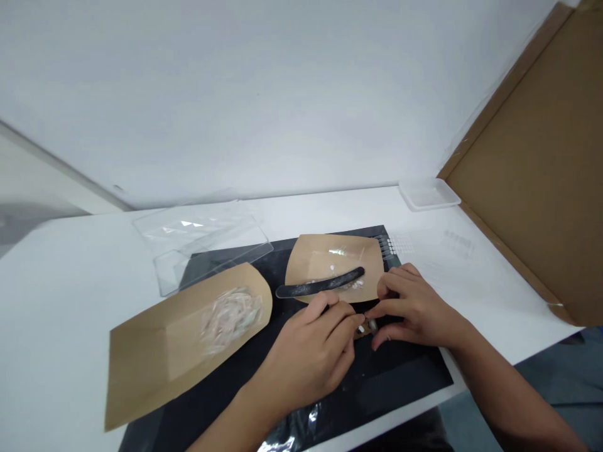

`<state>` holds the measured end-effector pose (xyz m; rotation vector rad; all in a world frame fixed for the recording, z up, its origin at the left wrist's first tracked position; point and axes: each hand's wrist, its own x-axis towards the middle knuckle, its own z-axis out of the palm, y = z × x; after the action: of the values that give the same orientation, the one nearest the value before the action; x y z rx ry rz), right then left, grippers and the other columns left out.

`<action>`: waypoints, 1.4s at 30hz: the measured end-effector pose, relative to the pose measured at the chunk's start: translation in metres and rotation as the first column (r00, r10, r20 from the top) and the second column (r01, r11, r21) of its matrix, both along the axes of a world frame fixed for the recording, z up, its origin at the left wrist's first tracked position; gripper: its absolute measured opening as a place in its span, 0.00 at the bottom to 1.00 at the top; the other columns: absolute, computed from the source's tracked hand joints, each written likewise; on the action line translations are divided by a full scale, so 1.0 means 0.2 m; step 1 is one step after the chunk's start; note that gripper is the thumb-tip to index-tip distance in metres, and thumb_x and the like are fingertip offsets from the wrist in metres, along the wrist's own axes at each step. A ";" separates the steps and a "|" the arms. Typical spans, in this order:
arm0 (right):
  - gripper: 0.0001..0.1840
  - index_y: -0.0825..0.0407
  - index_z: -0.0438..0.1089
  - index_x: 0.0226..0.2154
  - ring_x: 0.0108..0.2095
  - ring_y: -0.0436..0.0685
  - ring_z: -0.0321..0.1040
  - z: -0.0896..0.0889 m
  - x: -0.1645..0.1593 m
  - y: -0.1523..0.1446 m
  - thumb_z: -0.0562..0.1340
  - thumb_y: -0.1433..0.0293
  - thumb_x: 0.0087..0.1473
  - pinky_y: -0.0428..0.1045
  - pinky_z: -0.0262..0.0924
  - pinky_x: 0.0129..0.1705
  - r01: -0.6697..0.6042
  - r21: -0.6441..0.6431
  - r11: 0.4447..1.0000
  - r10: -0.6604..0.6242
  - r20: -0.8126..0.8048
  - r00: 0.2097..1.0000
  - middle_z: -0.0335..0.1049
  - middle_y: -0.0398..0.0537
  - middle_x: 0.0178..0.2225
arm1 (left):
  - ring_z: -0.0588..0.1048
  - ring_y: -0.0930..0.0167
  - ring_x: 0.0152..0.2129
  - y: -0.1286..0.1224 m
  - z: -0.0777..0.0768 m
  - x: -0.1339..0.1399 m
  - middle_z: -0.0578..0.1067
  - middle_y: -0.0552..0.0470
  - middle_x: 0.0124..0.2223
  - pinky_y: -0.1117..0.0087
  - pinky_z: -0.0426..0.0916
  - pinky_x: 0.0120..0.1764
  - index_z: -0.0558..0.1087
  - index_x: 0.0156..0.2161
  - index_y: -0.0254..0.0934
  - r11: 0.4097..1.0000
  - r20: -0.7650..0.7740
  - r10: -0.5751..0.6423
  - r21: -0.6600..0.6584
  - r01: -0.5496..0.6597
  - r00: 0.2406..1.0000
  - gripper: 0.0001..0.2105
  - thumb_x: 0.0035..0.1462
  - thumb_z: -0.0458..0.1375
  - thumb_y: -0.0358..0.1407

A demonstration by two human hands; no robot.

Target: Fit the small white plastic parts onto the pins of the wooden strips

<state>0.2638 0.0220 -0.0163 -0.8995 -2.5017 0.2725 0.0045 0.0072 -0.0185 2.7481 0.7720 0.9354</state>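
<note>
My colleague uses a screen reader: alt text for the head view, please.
A person's left hand and right hand nearly meet over a black mat, at a small tan piece. Beyond, a curved dark strip lies partly over a brown tray; another tray, left, holds translucent pieces.

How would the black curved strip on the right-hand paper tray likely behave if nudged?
The black curved strip is probably light, being thin and narrow. It looks fairly stiff, since its left end juts past the rim of the paper tray without visible drooping. That overhang suggests a push might tip or slide it.
</note>
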 end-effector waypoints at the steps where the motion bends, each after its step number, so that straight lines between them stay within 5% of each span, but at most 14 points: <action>1: 0.24 0.46 0.80 0.42 0.39 0.55 0.64 0.00 0.00 0.00 0.70 0.45 0.55 0.53 0.49 0.44 0.000 0.000 1.000 0.000 0.002 1.000 0.68 0.44 0.36 | 0.73 0.61 0.41 0.00 0.00 0.00 0.79 0.45 0.40 0.58 0.74 0.46 0.76 0.51 0.31 1.000 -0.001 -0.001 0.002 0.001 1.000 0.13 0.62 0.59 0.24; 18: 0.24 0.46 0.81 0.42 0.38 0.55 0.64 -0.01 0.00 0.00 0.71 0.45 0.55 0.53 0.48 0.43 0.008 0.009 1.000 -0.008 0.015 1.000 0.68 0.44 0.36 | 0.73 0.62 0.39 0.00 0.01 0.01 0.79 0.46 0.39 0.58 0.73 0.45 0.77 0.50 0.34 0.999 0.014 -0.015 -0.042 0.016 1.000 0.12 0.63 0.58 0.25; 29: 0.23 0.46 0.80 0.42 0.39 0.56 0.63 0.01 0.00 0.00 0.69 0.46 0.58 0.53 0.48 0.44 0.010 0.014 1.000 -0.011 0.036 0.999 0.68 0.45 0.35 | 0.73 0.58 0.47 -0.01 0.03 0.02 0.82 0.49 0.42 0.49 0.58 0.53 0.77 0.48 0.38 0.998 -0.033 0.026 -0.064 -0.028 0.999 0.07 0.68 0.60 0.30; 42: 0.19 0.46 0.80 0.41 0.39 0.57 0.62 0.01 0.00 -0.01 0.68 0.48 0.61 0.54 0.47 0.43 0.021 0.006 1.000 -0.021 0.059 0.998 0.67 0.45 0.35 | 0.72 0.60 0.47 -0.02 -0.01 0.05 0.81 0.51 0.43 0.51 0.55 0.54 0.79 0.46 0.40 0.997 -0.059 0.017 -0.075 -0.022 0.998 0.05 0.69 0.60 0.32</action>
<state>0.2637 0.0210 -0.0152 -0.9445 -2.5442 0.2358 0.0147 0.0039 -0.0205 2.7179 0.8272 0.8161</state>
